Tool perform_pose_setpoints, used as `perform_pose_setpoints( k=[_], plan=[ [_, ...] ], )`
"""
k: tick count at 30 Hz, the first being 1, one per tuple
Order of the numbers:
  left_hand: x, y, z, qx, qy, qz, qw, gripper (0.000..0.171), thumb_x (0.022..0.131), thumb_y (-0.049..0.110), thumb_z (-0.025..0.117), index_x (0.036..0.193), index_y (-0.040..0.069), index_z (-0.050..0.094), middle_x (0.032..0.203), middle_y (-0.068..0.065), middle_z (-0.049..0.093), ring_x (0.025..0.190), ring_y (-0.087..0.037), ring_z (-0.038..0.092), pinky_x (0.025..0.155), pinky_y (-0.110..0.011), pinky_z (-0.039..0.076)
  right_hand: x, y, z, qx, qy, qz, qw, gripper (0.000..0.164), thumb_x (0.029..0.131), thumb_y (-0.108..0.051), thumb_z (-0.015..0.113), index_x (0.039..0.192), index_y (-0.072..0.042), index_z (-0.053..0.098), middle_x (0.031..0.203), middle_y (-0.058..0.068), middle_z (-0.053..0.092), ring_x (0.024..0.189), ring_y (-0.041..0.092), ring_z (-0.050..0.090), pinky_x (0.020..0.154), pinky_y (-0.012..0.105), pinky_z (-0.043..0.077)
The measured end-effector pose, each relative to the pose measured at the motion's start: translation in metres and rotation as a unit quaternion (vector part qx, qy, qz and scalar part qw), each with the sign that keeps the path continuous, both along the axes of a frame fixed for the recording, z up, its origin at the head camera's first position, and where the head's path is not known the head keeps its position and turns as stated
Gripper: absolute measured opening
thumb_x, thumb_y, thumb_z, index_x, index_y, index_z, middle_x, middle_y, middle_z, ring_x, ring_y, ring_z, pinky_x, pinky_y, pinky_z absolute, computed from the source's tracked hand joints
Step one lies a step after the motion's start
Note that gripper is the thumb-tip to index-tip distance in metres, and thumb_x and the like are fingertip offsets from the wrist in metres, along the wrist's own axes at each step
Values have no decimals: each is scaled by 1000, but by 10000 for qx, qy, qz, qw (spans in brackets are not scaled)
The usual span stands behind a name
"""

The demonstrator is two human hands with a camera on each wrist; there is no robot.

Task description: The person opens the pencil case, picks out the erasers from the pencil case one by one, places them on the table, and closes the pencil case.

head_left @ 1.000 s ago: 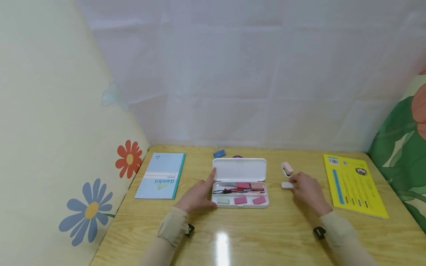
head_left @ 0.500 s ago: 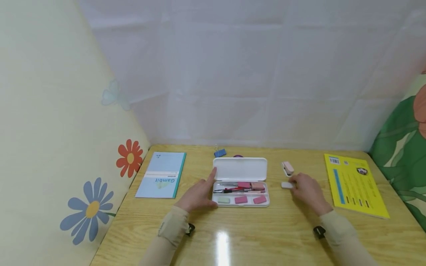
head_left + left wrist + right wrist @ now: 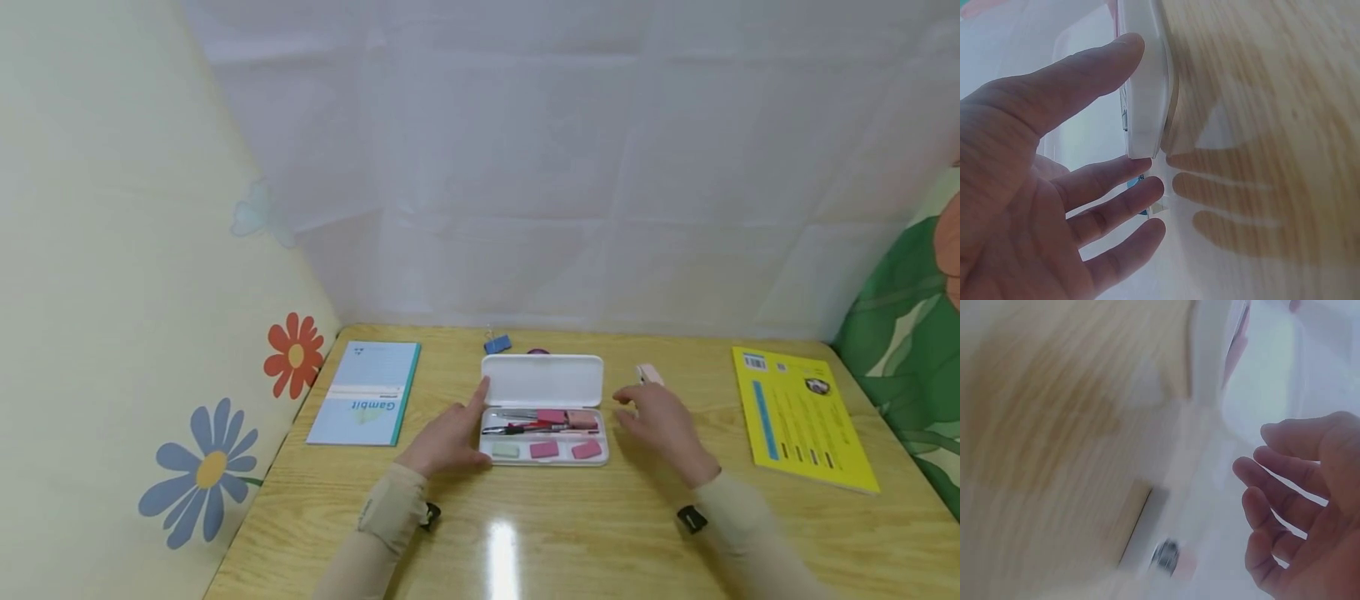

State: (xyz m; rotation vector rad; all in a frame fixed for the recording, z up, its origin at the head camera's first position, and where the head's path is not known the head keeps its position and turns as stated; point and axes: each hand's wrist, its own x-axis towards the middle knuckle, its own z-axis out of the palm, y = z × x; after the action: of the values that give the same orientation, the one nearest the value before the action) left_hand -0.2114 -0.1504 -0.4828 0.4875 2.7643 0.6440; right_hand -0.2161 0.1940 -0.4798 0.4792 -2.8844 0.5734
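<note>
White, the case lies open, my left hand touching its left end with fingers wide. I see my right hand just right of it, fingers loosely bent, near the stapler.

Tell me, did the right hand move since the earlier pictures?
Yes. In the head view, the right hand moved left, away from the yellow book and closer to the open white pencil case.

There are two hands, one case and two books.
</note>
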Motion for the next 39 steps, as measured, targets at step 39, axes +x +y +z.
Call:
perform_pose_setpoints(
  k=[39],
  plan=[
    [1, 0, 0, 60, -8, 27, 10000, 124, 77, 29, 90, 165, 23, 3, 137, -21, 60, 116, -32, 61, 105, -50, 53, -15, -100, -5, 1186, -161, 419, 9919, 8, 83, -16, 82, 90, -15, 77, 86, 2, 67, 82, 21, 56, 75, 37, 51]
  ],
)
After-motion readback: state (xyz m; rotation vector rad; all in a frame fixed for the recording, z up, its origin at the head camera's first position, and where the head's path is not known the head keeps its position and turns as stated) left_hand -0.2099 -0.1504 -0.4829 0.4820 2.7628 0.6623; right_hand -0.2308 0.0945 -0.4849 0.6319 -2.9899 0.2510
